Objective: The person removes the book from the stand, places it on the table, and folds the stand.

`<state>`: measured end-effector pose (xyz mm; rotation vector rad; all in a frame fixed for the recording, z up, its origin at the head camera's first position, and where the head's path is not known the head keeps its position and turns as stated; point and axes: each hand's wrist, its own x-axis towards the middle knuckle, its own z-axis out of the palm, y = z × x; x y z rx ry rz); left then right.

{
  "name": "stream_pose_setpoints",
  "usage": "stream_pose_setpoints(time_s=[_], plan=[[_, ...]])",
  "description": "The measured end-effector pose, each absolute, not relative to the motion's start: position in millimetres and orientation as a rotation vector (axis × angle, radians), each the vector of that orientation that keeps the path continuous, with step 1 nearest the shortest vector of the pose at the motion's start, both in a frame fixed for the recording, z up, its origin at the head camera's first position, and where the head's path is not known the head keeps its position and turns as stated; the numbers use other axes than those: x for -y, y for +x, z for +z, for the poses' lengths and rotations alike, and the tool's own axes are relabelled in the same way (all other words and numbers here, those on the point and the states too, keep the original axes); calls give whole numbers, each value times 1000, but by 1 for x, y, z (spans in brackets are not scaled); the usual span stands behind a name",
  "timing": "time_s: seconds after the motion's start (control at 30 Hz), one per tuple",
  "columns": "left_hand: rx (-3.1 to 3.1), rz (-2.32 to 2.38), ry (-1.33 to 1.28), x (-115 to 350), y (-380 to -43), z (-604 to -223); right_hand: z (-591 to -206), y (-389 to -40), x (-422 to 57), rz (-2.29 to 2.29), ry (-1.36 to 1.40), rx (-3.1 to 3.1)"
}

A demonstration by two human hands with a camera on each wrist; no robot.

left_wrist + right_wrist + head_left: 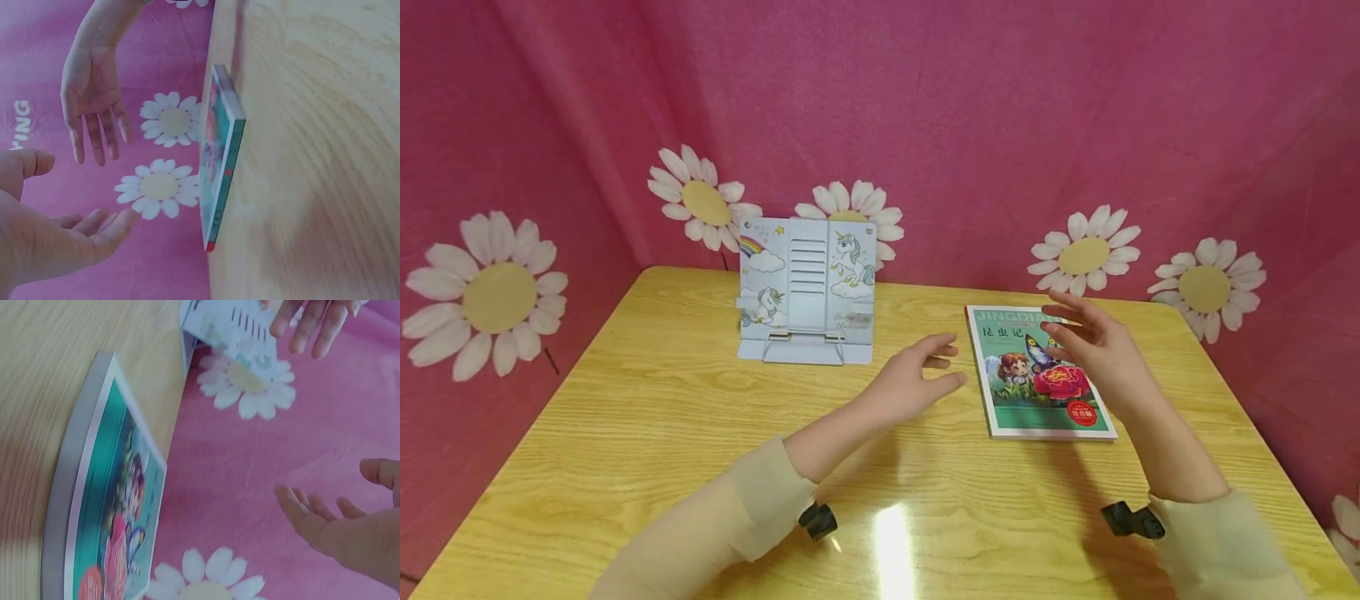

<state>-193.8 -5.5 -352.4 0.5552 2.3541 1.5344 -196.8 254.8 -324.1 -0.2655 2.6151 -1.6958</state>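
Note:
A closed book (1022,375) with a green cover, a cartoon child, a butterfly and a red flower lies flat on the table. My left hand (917,375) is raised just left of it, fingers loosely bent and thumb apart, holding nothing. Above the book's right side hovers my right hand (1101,346), also holding nothing and hiding part of the cover. The left wrist view shows the book's green spine (228,175) lying below both hands. In the right wrist view, the right hand (350,531) is above the book's level, palm facing inward.
A pale unicorn-print book stand (808,283) stands upright at the back left, with a wire page holder (805,348) at its base. Behind the wooden table (647,433) hangs a pink cloth (962,125) with white daisies.

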Motion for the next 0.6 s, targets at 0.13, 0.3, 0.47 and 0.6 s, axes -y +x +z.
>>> stream_pose_setpoints(time_s=[0.13,0.3,0.47,0.6], plan=[[-2385,1589,563,24,-190,-347,-324,-191,-238,-1840,-294,-2576],[-2432,1701,570,45,-187,-345,-326,-188,-216,-1937,-283,-2532],[-2453,1804,576,64,-187,-350,-330,-188,-198,-1997,-266,-2476],[-2458,1908,555,78,-189,-352,-331,-191,-186,-2008,-255,-2436]])
